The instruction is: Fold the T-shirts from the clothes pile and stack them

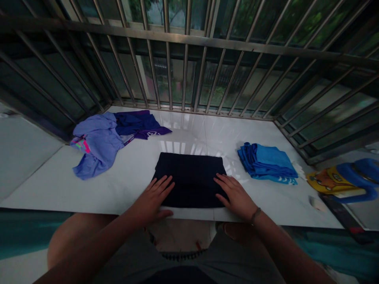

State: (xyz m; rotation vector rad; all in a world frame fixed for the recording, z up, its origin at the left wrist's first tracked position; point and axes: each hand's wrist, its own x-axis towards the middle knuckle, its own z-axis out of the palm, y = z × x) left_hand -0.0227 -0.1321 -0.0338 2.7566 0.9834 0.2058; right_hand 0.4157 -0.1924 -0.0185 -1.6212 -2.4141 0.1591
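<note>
A dark navy folded garment [192,177] lies flat on the white tiled sill [189,136] right in front of me. My left hand [154,197] rests on its left side, fingers stretched out and the thumb apart near the front edge. On the opposite side, my right hand [233,193] lies over the garment's right edge with its fingers spread. Neither hand grips the cloth. What kind of garment it is cannot be made out.
To the left are a crumpled lavender garment [100,138] and a purple and navy one [139,124]. A stack of folded blue clothes [266,161] sits at right, near a yellow and blue container [340,179] and a dark flat object [345,217]. Metal bars [177,38] enclose the back.
</note>
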